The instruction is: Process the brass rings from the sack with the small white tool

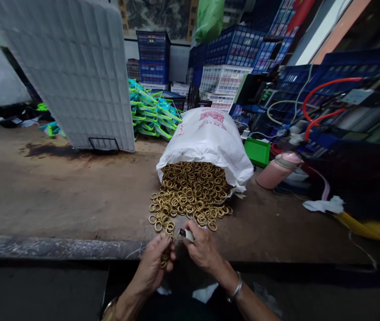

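Observation:
Many brass-coloured rings (pixel 190 196) spill from the mouth of a white woven sack (pixel 206 138) that lies on its side on the table. At the table's front edge my left hand (pixel 154 258) is closed around several of these rings, some showing between the fingers. My right hand (pixel 203 245), just to its right, is closed on a small white tool with a black end (pixel 187 235), whose exact kind I cannot make out. The black end points toward my left hand, with a small gap between. Below the front rings, both hands are close together.
A pale ribbed panel (pixel 79 76) stands on the wooden table (pixel 59 191) at left, beside a green and blue pile (pixel 153 111). At right are a green tray (pixel 257 151), a pink bottle (pixel 277 170) and red hoses (pixel 327 84). Stacked crates (pixel 226 80) stand behind.

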Action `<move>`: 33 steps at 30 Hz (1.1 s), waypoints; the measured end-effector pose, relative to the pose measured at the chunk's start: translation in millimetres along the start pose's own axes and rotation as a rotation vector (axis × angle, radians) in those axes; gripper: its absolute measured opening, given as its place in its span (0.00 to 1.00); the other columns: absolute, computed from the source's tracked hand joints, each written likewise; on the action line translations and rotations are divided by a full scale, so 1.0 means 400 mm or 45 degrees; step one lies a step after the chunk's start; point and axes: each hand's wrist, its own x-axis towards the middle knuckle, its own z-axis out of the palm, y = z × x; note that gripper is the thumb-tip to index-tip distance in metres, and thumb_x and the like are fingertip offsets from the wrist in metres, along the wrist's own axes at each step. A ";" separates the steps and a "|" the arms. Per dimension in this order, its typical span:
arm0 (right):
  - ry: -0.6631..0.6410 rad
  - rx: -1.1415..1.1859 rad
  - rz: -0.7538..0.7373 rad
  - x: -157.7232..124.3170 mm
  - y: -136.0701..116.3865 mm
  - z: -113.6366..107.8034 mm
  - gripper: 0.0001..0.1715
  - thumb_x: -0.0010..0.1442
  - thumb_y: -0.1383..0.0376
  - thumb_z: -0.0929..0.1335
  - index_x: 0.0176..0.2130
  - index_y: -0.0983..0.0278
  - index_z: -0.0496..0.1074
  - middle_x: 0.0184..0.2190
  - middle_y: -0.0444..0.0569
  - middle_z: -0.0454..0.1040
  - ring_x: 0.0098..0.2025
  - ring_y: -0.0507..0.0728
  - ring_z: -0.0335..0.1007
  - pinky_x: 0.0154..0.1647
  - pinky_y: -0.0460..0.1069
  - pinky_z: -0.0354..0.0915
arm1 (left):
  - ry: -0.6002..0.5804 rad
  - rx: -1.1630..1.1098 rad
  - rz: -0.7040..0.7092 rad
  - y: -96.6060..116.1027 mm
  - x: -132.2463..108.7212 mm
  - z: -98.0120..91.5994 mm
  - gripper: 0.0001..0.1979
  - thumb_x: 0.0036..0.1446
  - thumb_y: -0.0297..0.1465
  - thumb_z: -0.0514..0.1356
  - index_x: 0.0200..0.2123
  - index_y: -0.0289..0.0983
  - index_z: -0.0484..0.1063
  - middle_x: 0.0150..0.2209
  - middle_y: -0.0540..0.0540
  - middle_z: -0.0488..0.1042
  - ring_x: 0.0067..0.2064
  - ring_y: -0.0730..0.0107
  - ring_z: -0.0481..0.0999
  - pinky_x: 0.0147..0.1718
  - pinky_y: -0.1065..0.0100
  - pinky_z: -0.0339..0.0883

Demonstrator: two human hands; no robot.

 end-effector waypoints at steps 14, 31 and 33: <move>-0.160 0.778 0.335 -0.013 -0.046 0.019 0.15 0.57 0.55 0.59 0.26 0.63 0.60 0.20 0.39 0.59 0.24 0.49 0.55 0.25 0.44 0.53 | 0.116 0.687 0.429 0.006 -0.020 0.015 0.15 0.49 0.41 0.57 0.22 0.35 0.66 0.17 0.55 0.60 0.19 0.79 0.56 0.19 0.76 0.52; -0.062 0.737 0.317 -0.004 -0.047 0.030 0.17 0.56 0.56 0.60 0.23 0.64 0.60 0.19 0.38 0.55 0.23 0.48 0.50 0.24 0.43 0.50 | -0.042 0.387 0.090 -0.015 -0.024 -0.006 0.14 0.51 0.42 0.56 0.28 0.37 0.62 0.19 0.56 0.59 0.16 0.84 0.55 0.14 0.80 0.46; -0.078 0.774 0.314 -0.002 -0.052 0.024 0.16 0.56 0.56 0.60 0.24 0.64 0.61 0.19 0.38 0.56 0.23 0.48 0.51 0.24 0.43 0.51 | -0.054 0.334 0.092 -0.016 -0.027 -0.007 0.13 0.51 0.41 0.56 0.28 0.37 0.62 0.19 0.56 0.60 0.17 0.84 0.55 0.14 0.80 0.46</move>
